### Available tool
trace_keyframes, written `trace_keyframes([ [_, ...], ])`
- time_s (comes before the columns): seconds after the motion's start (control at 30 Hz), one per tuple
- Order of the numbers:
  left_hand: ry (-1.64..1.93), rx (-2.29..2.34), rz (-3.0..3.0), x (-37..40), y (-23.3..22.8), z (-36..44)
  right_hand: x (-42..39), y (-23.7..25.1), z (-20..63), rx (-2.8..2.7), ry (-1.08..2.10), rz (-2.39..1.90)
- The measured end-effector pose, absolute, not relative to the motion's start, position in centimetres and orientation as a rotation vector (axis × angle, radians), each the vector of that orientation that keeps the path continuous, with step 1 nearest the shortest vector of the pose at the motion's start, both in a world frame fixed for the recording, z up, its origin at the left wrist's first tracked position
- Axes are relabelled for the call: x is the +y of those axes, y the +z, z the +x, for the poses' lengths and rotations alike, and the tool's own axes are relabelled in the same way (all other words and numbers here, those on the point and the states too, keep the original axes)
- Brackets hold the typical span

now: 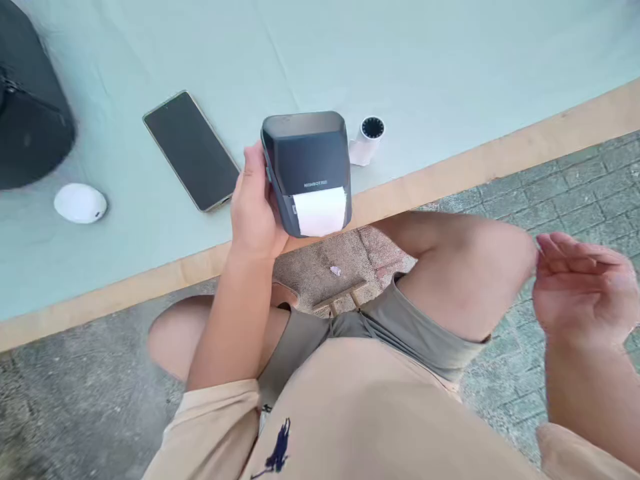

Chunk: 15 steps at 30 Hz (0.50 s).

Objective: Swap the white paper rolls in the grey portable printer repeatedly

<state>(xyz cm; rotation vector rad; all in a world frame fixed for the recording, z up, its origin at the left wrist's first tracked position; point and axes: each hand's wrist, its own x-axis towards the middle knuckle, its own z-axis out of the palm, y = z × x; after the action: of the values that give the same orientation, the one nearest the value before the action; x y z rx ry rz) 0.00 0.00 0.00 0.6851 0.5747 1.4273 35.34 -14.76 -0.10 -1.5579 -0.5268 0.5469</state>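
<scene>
My left hand [257,207] grips a dark label printer [306,157] by its left side, above the table's front edge. A strip of white label paper [321,212] sticks out of the printer's near end. Off to the right, past my knee, my right hand [583,287] is held palm up with its fingers a little curled, and nothing shows in it. Just right of the printer, a small white paper roll [367,139] with a black core stands on the table, its loose end trailing beside it.
A phone [193,150] with a dark screen lies left of the printer on the pale green tabletop [450,60]. Farther left are a white rounded case [80,203] and a black zippered bag [30,107]. Wooden edging [500,160] runs along the table's front, above my legs.
</scene>
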Motion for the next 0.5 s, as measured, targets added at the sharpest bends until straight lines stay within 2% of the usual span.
trace_keyframes([
  [0.23, 1.471, 0.855, 0.769, 0.1, -0.9, -0.7, -13.1, -1.0, 36.4, -0.736, 0.632, -1.490],
  [0.5, 1.483, 0.987, 0.812, 0.3, -0.9, -0.8, -5.1, 0.8, 33.8, -1.189, 0.642, -1.103],
])
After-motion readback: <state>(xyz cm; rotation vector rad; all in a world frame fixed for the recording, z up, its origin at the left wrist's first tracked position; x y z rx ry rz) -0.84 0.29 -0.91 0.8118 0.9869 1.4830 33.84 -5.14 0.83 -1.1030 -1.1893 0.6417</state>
